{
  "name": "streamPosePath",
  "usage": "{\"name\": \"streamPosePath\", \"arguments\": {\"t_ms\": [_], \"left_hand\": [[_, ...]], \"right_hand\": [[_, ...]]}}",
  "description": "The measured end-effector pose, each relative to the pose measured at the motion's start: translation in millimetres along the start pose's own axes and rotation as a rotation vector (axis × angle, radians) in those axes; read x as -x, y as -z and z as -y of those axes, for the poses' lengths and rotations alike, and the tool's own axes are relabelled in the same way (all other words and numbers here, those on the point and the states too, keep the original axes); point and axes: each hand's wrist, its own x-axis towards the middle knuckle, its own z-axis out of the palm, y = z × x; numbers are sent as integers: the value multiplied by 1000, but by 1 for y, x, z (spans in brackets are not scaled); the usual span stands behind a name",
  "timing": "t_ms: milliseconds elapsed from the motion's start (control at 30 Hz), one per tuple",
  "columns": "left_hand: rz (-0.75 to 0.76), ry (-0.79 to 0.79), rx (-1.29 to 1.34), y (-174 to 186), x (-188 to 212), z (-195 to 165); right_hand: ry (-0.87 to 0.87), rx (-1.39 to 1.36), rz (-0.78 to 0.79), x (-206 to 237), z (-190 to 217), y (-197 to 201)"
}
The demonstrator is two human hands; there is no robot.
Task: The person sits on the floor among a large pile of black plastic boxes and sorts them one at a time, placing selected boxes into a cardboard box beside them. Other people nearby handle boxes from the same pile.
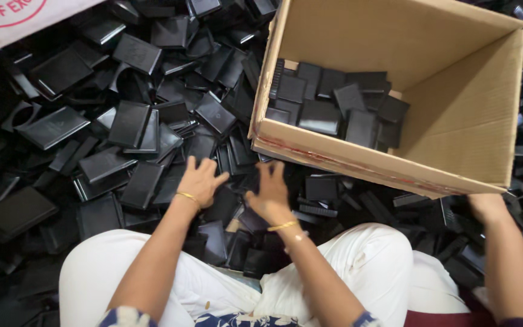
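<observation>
While the person sits cross-legged in white trousers, both arms reach forward into the stock on the floor.

Left hand: left hand (200,180), gold bangle at the wrist, palm down with fingers spread loosely open, resting on top of the pile; it grips nothing that I can see.

Right hand: right hand (269,191), also bangled, blurred; fingers partly curled and pointing up toward the box, touching the black pieces beneath. Whether it has hold of one I cannot tell.

Black plastic cases: black plastic cases (129,123), flat rectangular shells and lids, heaped loose across the floor, some face up, some tilted on edge, overlapping each other. They lie directly under both hands and run up to the knees.

Cardboard box: cardboard box (358,162), open at the top, tipped so its opening faces the viewer, standing on the heap just beyond the right hand.

Box contents: packed cases (334,106), one shallow, uneven layer against the far side; bare cardboard shows to the right of them.

Second person: other person's hand (485,206), at the right edge, down among the cases just below the box's near corner; its fingers are hidden.

Upper left corner: white sheet (13,18) with red printing, lying over the pile.
</observation>
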Motion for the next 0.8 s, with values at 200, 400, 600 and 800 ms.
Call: {"name": "streamPosePath", "arguments": {"t_ms": [200,400,600,800], "left_hand": [[-556,458,1327,66,15,19],[-270,111,1287,92,42,3],[-261,-45,1120,104,34,-1],[-292,-44,1170,103,39,6]], "right_hand": [[-31,-568,87,16,-2,35],[-130,-1372,341,20,-1,28],[53,-1314,386,18,-5,40],[15,-1387,289,18,0,39]]}}
